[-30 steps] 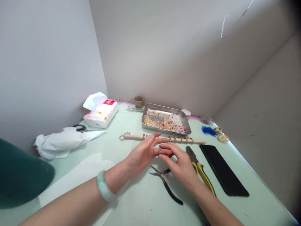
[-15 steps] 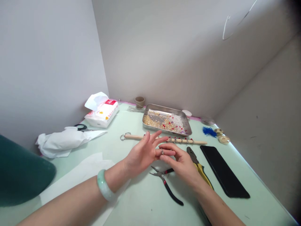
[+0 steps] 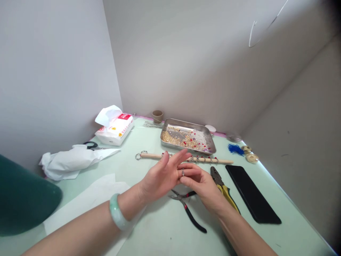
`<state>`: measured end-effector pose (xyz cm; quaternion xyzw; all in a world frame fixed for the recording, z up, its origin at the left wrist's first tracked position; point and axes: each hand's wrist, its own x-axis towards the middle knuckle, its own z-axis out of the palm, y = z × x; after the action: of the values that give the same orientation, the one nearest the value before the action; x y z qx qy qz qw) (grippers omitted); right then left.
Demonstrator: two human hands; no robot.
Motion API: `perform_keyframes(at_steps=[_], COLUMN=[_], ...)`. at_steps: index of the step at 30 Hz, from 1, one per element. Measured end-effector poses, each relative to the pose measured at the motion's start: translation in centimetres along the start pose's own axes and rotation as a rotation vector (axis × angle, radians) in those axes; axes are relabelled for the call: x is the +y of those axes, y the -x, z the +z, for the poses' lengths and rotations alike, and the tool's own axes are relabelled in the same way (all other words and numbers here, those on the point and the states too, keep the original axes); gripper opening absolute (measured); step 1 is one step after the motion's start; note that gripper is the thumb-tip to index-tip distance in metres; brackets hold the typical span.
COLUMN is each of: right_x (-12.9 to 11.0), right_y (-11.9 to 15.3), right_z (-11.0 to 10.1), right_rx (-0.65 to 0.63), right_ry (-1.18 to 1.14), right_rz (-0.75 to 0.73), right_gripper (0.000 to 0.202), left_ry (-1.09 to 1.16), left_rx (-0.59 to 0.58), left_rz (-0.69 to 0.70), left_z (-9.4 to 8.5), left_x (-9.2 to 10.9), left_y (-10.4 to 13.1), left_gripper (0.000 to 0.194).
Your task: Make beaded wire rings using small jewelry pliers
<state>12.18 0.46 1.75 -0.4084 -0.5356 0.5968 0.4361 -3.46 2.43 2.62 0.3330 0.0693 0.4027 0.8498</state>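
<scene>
My left hand [image 3: 161, 177] is held palm up over the table with its fingers stretched out, and a jade bangle [image 3: 117, 211] circles the wrist. A small silvery wire ring [image 3: 183, 172] sits around one of its lower fingers. My right hand [image 3: 204, 185] is closed about that finger, thumb and fingertips at the ring. Below the hands lie small black-handled pliers [image 3: 191, 217] with their jaws apart. Just behind my fingers is a wooden ring stick [image 3: 151, 155] carrying several wire rings with red beads; my fingers hide part of it.
A metal tray [image 3: 166, 142] of gold, red and clear beads stands at the back. Yellow-handled pliers [image 3: 226, 193] and a black flat slab [image 3: 253, 195] lie at right. Tissues [image 3: 117, 131], a white-wrapped bundle [image 3: 70, 161] and a dark green object [image 3: 26, 199] are at left.
My right hand's fingers have shifted slightly left and closed further around the ringed finger. The whole view has moved a little; objects on the table stay put.
</scene>
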Motion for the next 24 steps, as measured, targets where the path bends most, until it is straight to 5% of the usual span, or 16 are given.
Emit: perform_keyframes(at_steps=[6,16,24], right_x=[0.5,0.3,0.0], right_y=[-0.2,-0.1,0.0], right_z=[-0.6,0.3,0.6], right_rx=[0.108,-0.006,-0.044], right_ry=[0.08,0.024,0.003], right_rz=[0.041,0.026,0.077], right_gripper=[0.028,0.012,0.031], left_ry=[-0.064,0.005,0.114], left_rx=[0.038,0.008,-0.042], left_rz=[0.004,-0.063,-0.1], left_z=[0.0,0.4,0.5], left_x=[0.0,-0.2,0.1], left_y=[0.0,0.0,0.1], left_gripper=[0.055,0.061,0.062])
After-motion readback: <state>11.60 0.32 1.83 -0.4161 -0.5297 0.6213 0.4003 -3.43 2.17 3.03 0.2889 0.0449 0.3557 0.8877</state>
